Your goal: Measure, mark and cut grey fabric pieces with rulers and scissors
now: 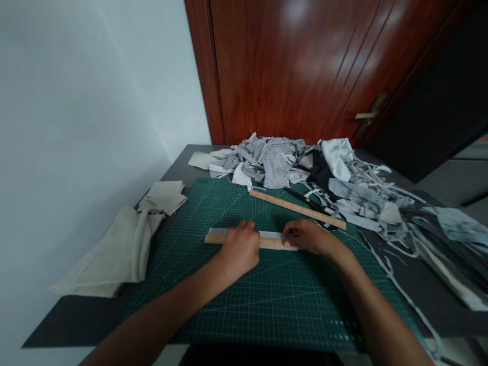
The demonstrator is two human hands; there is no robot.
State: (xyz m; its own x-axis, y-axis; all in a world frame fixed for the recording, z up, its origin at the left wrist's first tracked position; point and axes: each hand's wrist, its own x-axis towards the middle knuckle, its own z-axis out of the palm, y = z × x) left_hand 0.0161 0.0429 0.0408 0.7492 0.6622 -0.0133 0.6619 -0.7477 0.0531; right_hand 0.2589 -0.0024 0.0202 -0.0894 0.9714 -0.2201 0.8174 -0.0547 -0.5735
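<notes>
A short wooden ruler (213, 239) lies across a pale fabric strip (271, 234) on the green cutting mat (267, 295). My left hand (240, 249) presses down on the ruler's middle, fingers curled over it. My right hand (308, 236) sits at the ruler's right end, fingers pinched together at the strip; what they hold is too small to make out. A longer wooden ruler (297, 208) lies diagonally just beyond, with black scissors (305, 199) beside it.
A heap of grey and white fabric scraps (274, 162) fills the table's far side and trails down the right (400, 218). Folded beige cloth (122, 249) lies at the left edge. A wooden door (305, 66) stands behind, a white wall at left.
</notes>
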